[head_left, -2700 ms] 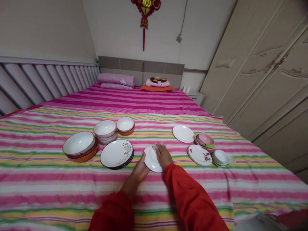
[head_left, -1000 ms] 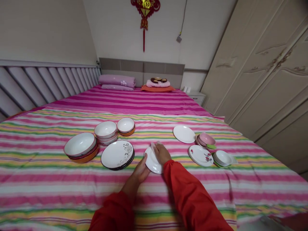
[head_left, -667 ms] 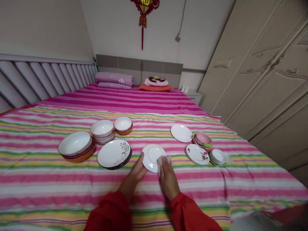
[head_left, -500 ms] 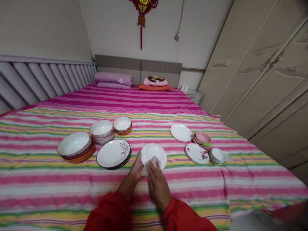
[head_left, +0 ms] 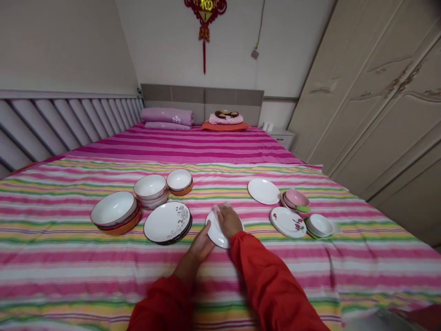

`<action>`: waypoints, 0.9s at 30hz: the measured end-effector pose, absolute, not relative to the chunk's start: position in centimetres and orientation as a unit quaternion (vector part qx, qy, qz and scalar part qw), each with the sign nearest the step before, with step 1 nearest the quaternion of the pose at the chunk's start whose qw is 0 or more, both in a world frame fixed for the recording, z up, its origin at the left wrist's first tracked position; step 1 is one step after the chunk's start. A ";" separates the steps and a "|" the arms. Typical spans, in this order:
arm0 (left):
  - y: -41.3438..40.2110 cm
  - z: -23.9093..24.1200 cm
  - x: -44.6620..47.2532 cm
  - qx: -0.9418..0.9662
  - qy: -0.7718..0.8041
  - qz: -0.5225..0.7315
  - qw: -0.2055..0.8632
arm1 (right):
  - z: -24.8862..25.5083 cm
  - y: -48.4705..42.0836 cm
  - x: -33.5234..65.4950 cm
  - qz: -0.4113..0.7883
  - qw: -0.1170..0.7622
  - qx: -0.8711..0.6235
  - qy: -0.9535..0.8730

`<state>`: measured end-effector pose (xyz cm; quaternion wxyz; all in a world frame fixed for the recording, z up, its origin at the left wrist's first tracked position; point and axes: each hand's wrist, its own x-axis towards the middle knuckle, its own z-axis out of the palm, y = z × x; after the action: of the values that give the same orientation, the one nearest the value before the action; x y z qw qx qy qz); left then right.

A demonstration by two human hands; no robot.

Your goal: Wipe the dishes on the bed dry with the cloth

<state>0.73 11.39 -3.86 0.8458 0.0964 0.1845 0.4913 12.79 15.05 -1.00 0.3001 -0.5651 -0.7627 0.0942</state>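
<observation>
A small white plate [head_left: 215, 234] lies on the striped bedspread [head_left: 69, 262] in front of me. My left hand [head_left: 203, 246] grips its near left rim with thumb and fingers. My right hand [head_left: 228, 219] lies on top of the plate, pressing a white cloth [head_left: 217, 210] against its far part; only a corner of the cloth shows. Both arms wear red sleeves.
Left of the plate stand a stack of flower-patterned plates [head_left: 167, 222], a large bowl stack [head_left: 114, 211] and two smaller bowl stacks [head_left: 150, 189]. To the right are a white plate [head_left: 263, 191], pink dishes [head_left: 295, 199], a red-flowered plate [head_left: 287, 221] and small white saucers [head_left: 320, 225]. A wardrobe [head_left: 379, 101] lines the right.
My right hand with the cloth slid from the plate's far part to its near edge and back to the far part. My left hand kept hold of the rim.
</observation>
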 end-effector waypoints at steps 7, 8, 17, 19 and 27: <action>11.1 -3.7 0.6 0.111 0.182 0.482 0.850 | -3.8 9.1 16.5 0.081 0.356 -0.585 -0.724; 11.0 -3.6 0.7 0.115 0.178 0.478 0.853 | -3.9 7.7 16.3 0.072 0.361 -0.575 -0.730; 10.6 -2.7 0.3 0.102 0.194 0.473 0.853 | -2.4 5.1 10.4 0.056 0.290 -0.496 -0.817; 10.6 -2.8 0.2 0.095 0.191 0.490 0.845 | -1.4 7.1 9.6 0.067 0.270 -0.500 -0.820; 11.0 -2.9 0.9 0.099 0.203 0.513 0.828 | 0.3 14.5 11.6 0.112 0.279 -0.540 -0.786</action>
<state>0.92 11.01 -2.93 0.8284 0.0985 0.2025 0.5129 11.61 14.53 0.29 0.2789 -0.5396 -0.7864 0.1120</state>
